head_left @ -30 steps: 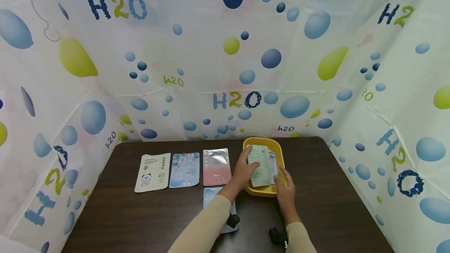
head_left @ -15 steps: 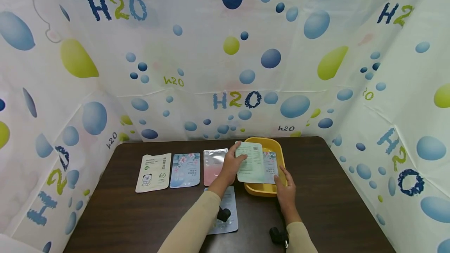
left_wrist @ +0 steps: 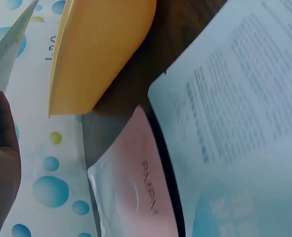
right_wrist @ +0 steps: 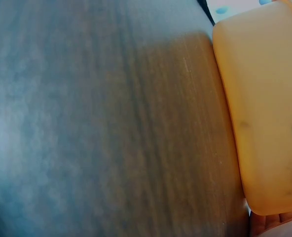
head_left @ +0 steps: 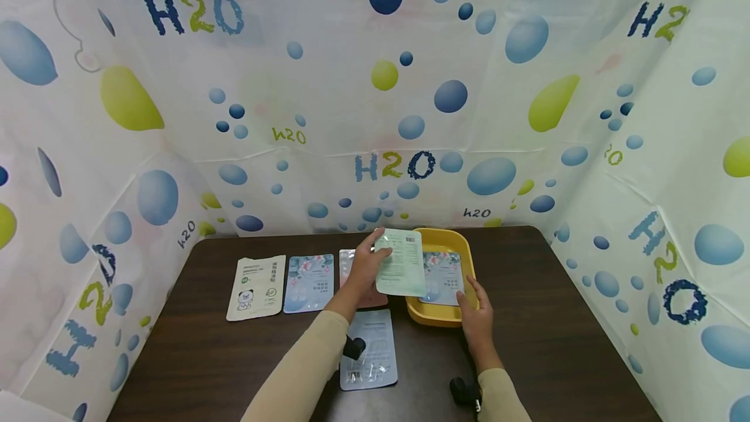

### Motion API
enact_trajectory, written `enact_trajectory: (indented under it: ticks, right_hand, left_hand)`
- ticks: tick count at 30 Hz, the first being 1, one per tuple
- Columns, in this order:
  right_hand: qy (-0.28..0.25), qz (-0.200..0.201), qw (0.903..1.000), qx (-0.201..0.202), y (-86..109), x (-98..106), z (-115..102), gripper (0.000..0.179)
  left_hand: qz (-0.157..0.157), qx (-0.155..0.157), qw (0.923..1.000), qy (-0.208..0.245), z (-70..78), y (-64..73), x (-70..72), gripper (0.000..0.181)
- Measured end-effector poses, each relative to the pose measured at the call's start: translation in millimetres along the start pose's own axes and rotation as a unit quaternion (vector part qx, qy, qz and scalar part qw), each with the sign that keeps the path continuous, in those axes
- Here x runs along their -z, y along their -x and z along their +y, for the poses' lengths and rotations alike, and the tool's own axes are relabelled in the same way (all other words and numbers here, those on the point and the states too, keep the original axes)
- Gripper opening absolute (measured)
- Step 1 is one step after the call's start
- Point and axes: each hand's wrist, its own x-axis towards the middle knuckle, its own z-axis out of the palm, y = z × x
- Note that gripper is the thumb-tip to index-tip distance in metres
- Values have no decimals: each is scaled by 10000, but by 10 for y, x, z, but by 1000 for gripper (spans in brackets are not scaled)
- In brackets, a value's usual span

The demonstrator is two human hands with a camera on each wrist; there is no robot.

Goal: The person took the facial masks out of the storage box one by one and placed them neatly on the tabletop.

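Note:
In the head view my left hand (head_left: 364, 269) pinches a pale green sheet-mask packet (head_left: 403, 264) by its left edge, thumb on the printed face. The packet is held up over the left rim of a yellow plastic basket (head_left: 443, 315). Inside the basket lies a blue floral packet (head_left: 442, 277). My right hand (head_left: 477, 321) grips the basket's front right rim, thumb on the inner side. In the right wrist view only a few fingers (right_wrist: 272, 221) show, below the basket's corner. The left wrist view has part of the left hand (left_wrist: 5, 158) at its left edge.
On the dark wooden table (head_left: 234, 370) a cream bear packet (head_left: 256, 287), a blue floral packet (head_left: 308, 283) and a pink-silver packet (left_wrist: 131, 192) lie in a row. Nearer lies a light blue packet (head_left: 370, 350), printed text up. Patterned curtains (head_left: 328, 83) stand behind and at both sides.
My left hand has lifted the green packet from the basket and moved it left, uncovering the blue floral packet inside. The right hand has stayed at the rim.

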Motion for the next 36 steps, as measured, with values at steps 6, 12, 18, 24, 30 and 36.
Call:
enact_trajectory:
  ticks: [6,12,18,24,30,36]
  right_hand:
    - [-6,9,10000,33,-10,9,-7,52]
    - [-21,-21,10000,13,-6,13,2,53]
    - [16,-93,9999,-106,10,11,-5,54]
    - [33,-69,9999,-117,2,21,-28,54]
    - [-24,-7,10000,-28,8,30,-47,53]
    - [-87,-75,9999,-75,19,31,-74,54]
  left_hand:
    - [-141,30,9985,529,80,58,151,62]
    - [-149,9,9982,579,130,147,348,63]
    - [-4,36,9983,576,149,217,561,62]
    - [124,40,9971,748,169,347,712,63]
    - [-24,109,9967,803,202,487,854,64]
    - [-36,89,9989,455,227,618,997,66]
